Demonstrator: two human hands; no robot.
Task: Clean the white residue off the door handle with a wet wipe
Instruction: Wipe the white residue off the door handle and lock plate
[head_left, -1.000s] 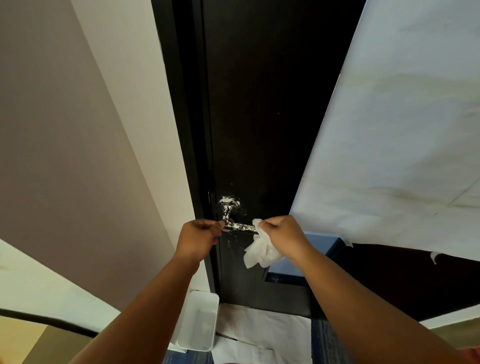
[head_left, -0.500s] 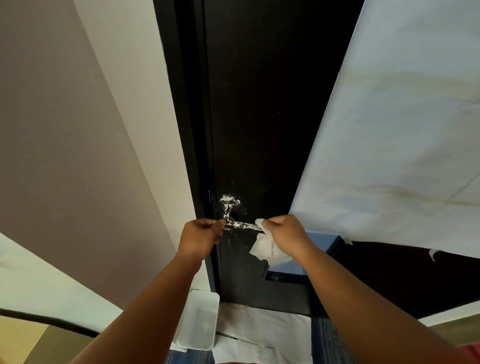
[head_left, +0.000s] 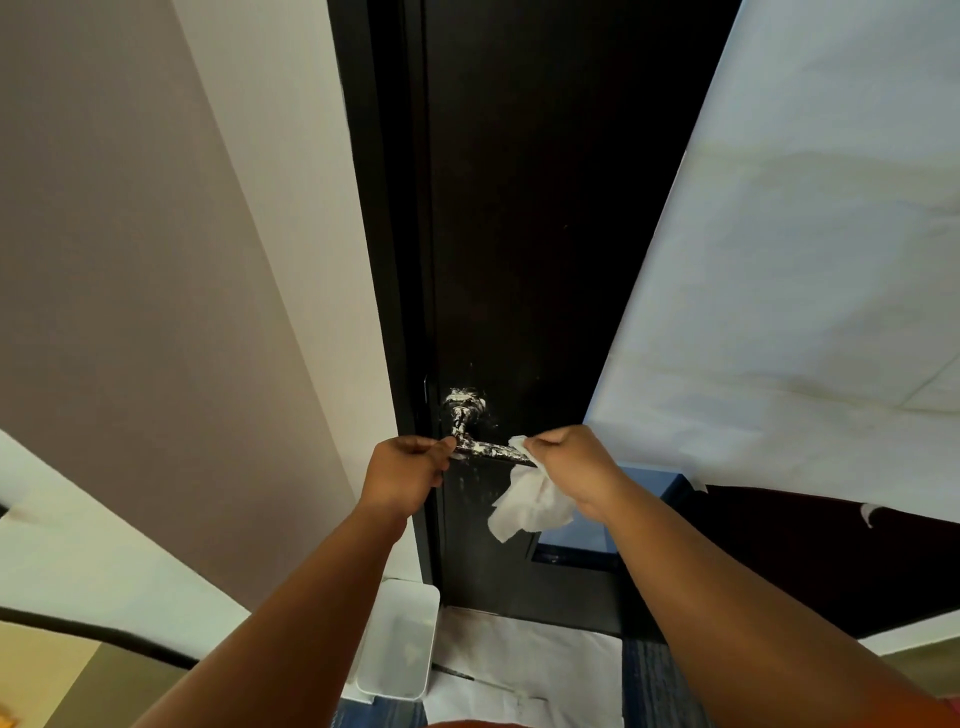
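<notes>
**Residue on most of the handle, wipe only at the tip**

Handle (head_left: 491, 449) sits low on the left edge of the dark door (head_left: 519, 208). White residue (head_left: 464, 410) covers its round base, the neck and the lever. The left hand (head_left: 405, 470) has curled fingers and seems to pinch the lever at the bend, to keep it steady. The right hand (head_left: 566, 457) is closed around the wipe (head_left: 532, 506) and presses one corner on the free end of the lever. The rest of the wipe hangs loose under this hand.

Several things could go wrong from here. The residue looks dry and thick, so I think a light stroke would only smear it along the metal. If the right hand pushes hard while the left pinch is weak, the lever may turn down and the wipe may slip off. The hanging part could brush the door and leave white marks there, where some specks already show. Loosened flakes may fall beside the white tray (head_left: 397, 644) on the floor, not into it.
</notes>
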